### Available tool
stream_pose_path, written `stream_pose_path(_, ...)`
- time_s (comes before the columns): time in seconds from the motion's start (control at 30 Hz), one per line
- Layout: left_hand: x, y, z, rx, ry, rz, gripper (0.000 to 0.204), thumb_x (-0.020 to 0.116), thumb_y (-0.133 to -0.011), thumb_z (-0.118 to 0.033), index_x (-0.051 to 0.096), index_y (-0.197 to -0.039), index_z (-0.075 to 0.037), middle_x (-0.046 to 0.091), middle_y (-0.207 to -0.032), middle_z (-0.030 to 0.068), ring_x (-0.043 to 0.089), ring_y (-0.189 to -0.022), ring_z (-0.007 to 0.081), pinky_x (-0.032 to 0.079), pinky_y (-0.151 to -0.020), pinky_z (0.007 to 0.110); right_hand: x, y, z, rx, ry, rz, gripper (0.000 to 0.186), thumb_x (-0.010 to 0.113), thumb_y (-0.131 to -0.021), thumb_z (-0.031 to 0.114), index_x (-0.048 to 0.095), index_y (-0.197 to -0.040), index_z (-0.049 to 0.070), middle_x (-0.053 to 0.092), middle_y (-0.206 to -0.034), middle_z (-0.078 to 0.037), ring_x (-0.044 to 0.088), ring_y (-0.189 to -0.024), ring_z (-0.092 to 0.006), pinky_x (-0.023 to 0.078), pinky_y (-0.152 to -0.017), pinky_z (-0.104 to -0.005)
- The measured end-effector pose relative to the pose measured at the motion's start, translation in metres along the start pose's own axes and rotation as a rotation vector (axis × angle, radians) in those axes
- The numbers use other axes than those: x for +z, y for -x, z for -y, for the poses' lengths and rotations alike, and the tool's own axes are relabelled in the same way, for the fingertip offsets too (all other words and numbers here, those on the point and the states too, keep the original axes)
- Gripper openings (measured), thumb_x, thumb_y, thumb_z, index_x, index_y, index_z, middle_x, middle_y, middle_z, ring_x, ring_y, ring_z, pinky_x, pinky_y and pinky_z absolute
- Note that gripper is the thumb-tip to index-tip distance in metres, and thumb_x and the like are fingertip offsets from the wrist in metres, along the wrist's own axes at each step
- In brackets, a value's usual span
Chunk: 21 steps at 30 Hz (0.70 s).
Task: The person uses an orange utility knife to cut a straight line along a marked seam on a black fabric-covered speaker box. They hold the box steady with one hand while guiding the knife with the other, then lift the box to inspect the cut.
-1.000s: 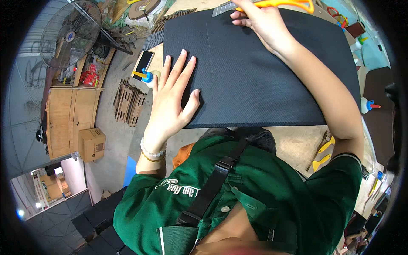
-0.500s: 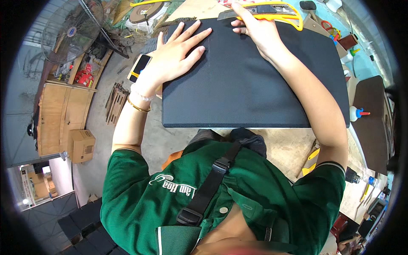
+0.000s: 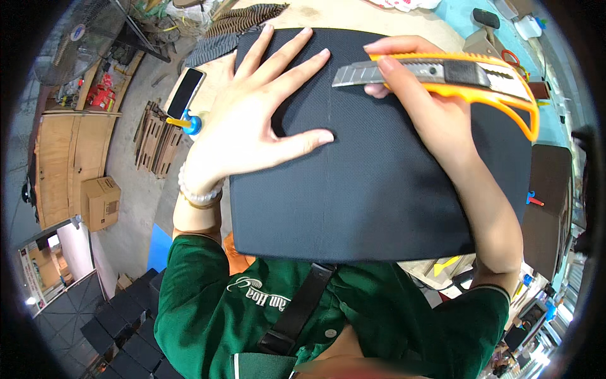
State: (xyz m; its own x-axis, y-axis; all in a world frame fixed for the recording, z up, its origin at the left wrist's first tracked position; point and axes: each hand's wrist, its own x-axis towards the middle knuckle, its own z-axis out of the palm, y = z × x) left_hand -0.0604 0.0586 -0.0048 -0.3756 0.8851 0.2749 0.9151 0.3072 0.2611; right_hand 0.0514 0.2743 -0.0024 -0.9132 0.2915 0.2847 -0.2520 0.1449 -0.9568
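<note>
1. In the head view, your left hand [image 3: 246, 129] is lying open, fingers and thumb spread wide, gripping nothing and resting on the black panel [image 3: 353, 196].
2. Your right hand [image 3: 435, 114] is curling closed around the utility knife [image 3: 464, 72], its blade [image 3: 360, 74] pointing towards your left hand.
3. The black panel is lying beneath both hands, a faint line [image 3: 327, 164] running down it between them; I cannot tell whether the blade is touching it.
4. Good handling, I judge, is depending on spreading your left palm's pressure evenly and holding those fingertips out of the blade's path.
5. A phone [image 3: 185, 93] and a blue-capped bottle [image 3: 192, 124] are sitting left of your left hand.
</note>
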Motion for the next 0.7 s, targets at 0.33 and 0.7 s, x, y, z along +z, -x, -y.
stream_pose_path(0.33,-0.005,-0.007,0.004,0.004,0.010,0.053,0.090,0.073,-0.069,-0.065,0.058,-0.142,-0.015,0.044,-0.155,0.0151,0.030,-0.146,0.0459,0.023,-0.115,0.061,-0.009,0.002,0.013,0.077,0.163,0.138,0.025,0.061,-0.097,0.006,0.061,-0.119,-0.006,0.069,-0.109,-0.014,0.071,-0.085,-0.0153,0.057,-0.080,-0.0243)
stream_pose_path(0.7,-0.001,-0.008,0.009,0.050,0.029,0.035,0.091,0.073,-0.068,-0.067,0.061,-0.138,-0.010,0.046,-0.151,0.0220,0.034,-0.143,0.0494,0.025,-0.114,0.064,-0.012,-0.001,0.007,-0.005,0.205,0.198,0.023,0.065,-0.093,0.003,0.064,-0.114,-0.006,0.069,-0.109,-0.015,0.074,-0.085,-0.0184,0.061,-0.077,-0.0288)
